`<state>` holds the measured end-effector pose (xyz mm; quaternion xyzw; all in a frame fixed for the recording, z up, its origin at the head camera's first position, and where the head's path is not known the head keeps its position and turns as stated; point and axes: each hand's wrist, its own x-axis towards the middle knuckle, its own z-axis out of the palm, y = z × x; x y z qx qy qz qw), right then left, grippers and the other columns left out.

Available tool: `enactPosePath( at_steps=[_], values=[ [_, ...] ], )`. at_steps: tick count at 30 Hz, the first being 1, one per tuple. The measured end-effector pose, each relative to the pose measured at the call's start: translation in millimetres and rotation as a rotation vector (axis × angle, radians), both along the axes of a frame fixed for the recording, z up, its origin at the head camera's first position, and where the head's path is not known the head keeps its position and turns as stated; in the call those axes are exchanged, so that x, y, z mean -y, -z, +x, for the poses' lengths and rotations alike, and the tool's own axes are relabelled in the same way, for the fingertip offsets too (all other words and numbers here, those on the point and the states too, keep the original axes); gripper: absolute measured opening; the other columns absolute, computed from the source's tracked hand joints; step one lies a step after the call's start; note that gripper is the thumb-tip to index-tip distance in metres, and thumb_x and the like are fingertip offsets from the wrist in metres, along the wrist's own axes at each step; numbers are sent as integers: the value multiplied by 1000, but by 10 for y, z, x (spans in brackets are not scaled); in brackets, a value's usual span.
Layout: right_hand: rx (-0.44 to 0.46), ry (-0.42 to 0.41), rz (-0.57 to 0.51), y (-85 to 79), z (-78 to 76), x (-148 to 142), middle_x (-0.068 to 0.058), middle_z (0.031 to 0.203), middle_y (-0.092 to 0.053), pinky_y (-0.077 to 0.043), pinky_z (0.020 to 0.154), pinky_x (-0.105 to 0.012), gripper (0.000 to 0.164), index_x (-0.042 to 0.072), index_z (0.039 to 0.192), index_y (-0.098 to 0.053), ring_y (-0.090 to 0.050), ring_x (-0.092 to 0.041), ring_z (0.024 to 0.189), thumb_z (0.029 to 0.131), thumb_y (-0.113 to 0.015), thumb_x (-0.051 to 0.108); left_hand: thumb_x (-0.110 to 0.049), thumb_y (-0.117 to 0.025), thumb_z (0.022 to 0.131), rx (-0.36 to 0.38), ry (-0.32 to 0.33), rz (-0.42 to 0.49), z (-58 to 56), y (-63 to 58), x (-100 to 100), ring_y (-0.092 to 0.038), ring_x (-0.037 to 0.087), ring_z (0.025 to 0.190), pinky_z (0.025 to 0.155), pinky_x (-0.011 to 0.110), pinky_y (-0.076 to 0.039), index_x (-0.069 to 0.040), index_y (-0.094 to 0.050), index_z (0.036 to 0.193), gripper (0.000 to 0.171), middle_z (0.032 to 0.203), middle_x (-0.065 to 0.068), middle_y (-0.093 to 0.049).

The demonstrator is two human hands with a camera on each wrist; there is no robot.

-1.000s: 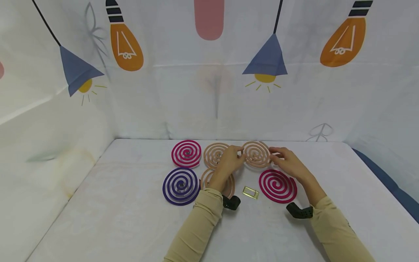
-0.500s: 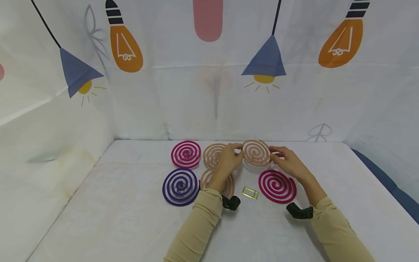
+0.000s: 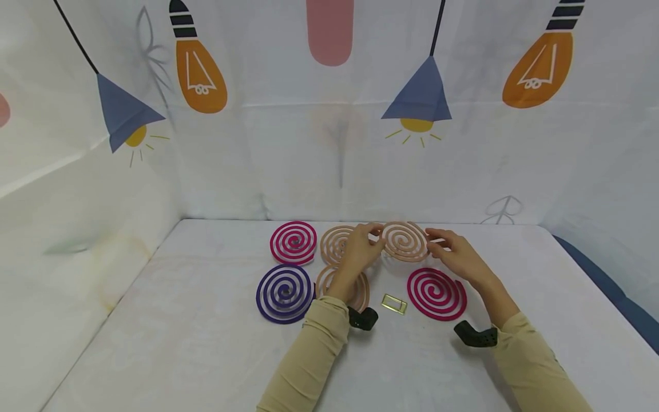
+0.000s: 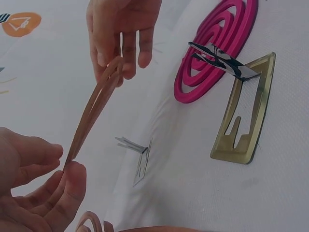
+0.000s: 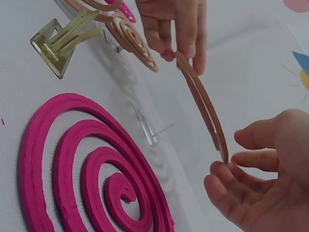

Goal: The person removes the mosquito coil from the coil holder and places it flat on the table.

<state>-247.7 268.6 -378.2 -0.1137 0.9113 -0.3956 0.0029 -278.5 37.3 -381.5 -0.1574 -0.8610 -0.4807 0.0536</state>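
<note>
nearest me, below the grip, are two tan sleeves point(image 3: 311, 355); a gold metal stand point(image 4: 239, 153) lies between the wrists on the white table point(image 3: 206, 355); a magenta coil point(image 5: 113, 188) lies flat just below the right hand point(image 3: 458, 257); a purple coil point(image 3: 285, 292) lies left of the grip; further out, i see the held tan coil point(image 4: 96, 108) raised off the table, its left edge pinched by the left hand point(image 3: 358, 252), its right edge between the right fingertips; beyond the grip, a printed white wall point(image 3: 288, 160).
</note>
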Motion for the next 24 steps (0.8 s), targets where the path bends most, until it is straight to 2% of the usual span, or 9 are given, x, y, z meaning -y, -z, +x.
enactPosePath(
  at_steps=[5, 9, 18, 21, 24],
  values=[
    [34, 3, -40, -13, 21, -27, -24, 127, -49, -48, 93, -50, 53, -1, 143, -34, -60, -36, 105, 99, -47, 26, -8, -66, 84, 21, 25, -25, 16, -10, 6, -69, 21, 84, 62, 15, -51, -8, -63, 121, 37, 110, 13, -60],
    [41, 7, -57, -17, 41, -48, -24, 125, -50, -46, 95, -53, 53, -2, 142, -35, -60, -37, 107, 99, -48, 25, -9, -67, 85, 42, 64, -44, 26, -16, 11, -69, 22, 86, 61, 16, -52, -8, -62, 124, 39, 112, 14, -59],
    [64, 31, -61, 16, 36, -72, -23, 126, -50, -43, 98, -54, 51, 3, 141, -39, -59, -37, 109, 99, -49, 28, -9, -67, 85, 34, 112, -48, 41, -27, 25, -69, 25, 89, 60, 15, -49, -6, -57, 129, 45, 110, 14, -62],
    [48, 31, -57, 20, 34, -90, -22, 122, -52, -47, 94, -48, 49, 3, 139, -42, -60, -34, 106, 98, -50, 28, -10, -67, 85, 21, 119, -66, 38, -28, 28, -69, 23, 87, 59, 14, -47, -7, -58, 128, 44, 108, 13, -62],
    [16, 33, -46, 17, 35, -123, -20, 113, -55, -50, 86, -32, 46, 2, 136, -45, -63, -21, 97, 98, -51, 27, -10, -66, 85, 21, 137, -72, 32, -29, 27, -70, 21, 83, 58, 14, -47, -8, -59, 126, 41, 107, 12, -65]
  ],
)
